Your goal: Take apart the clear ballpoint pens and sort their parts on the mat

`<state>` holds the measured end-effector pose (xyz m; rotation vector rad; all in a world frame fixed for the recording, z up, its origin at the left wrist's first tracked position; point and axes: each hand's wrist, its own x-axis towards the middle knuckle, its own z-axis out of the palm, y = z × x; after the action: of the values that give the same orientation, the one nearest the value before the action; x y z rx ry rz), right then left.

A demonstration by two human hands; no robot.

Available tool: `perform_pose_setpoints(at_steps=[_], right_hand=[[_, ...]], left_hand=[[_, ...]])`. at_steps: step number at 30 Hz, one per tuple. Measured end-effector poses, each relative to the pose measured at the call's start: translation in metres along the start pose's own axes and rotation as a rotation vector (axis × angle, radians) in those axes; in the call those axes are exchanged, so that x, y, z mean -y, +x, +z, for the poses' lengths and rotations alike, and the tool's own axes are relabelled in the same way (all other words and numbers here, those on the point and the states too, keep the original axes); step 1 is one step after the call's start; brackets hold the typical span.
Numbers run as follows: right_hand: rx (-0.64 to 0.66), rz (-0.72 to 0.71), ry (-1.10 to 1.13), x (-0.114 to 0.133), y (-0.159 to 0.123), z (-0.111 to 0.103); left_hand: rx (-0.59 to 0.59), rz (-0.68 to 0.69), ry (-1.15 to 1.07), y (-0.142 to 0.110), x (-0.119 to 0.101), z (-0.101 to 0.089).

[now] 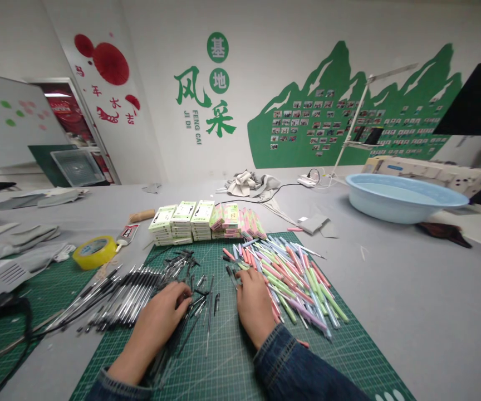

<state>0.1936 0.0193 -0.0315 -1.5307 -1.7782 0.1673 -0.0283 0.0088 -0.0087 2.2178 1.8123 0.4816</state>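
Observation:
My left hand (159, 312) is closed, fingers curled down over loose black pen parts (201, 301) on the green cutting mat (232, 362). What its fingertips hold, if anything, is hidden. Beside it lies a row of clear pens with black ends (129, 298). My right hand (254, 303) is also closed, its fingers bent at the left edge of a heap of pastel pens (294, 278). Small black pieces (231, 273) show at its fingertips; whether they are gripped is unclear. Thin dark refills (210, 312) lie between my hands.
Stacked small boxes (192, 220) stand behind the mat. At left are a yellow tape roll (94, 252) and grey cloth pieces (34, 236). A blue basin (403, 197) sits at right, in front of a sewing machine (432, 171). Crumpled fabric (251, 185) and a cable lie farther back.

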Motion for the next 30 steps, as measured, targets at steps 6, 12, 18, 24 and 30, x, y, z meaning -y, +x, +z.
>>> perform_pose_setpoints(at_steps=[6, 12, 18, 24, 30], right_hand=[[0.044, -0.050, -0.200, -0.002, -0.003, 0.005], [0.085, -0.124, -0.407, -0.001, -0.002, 0.012], [0.034, -0.070, -0.367, 0.000, -0.003, 0.014], [0.001, -0.036, -0.256, 0.004, -0.002, 0.012], [-0.026, -0.052, -0.167, 0.009, -0.005, 0.009]], left_hand=[[-0.081, 0.007, -0.035, 0.003, 0.009, -0.005], [-0.088, 0.017, -0.058, 0.002, 0.008, -0.007], [0.045, 0.027, -0.027, -0.002, -0.003, -0.009], [0.214, -0.084, 0.075, -0.012, -0.010, -0.013], [0.151, -0.181, 0.289, -0.018, -0.020, -0.004]])
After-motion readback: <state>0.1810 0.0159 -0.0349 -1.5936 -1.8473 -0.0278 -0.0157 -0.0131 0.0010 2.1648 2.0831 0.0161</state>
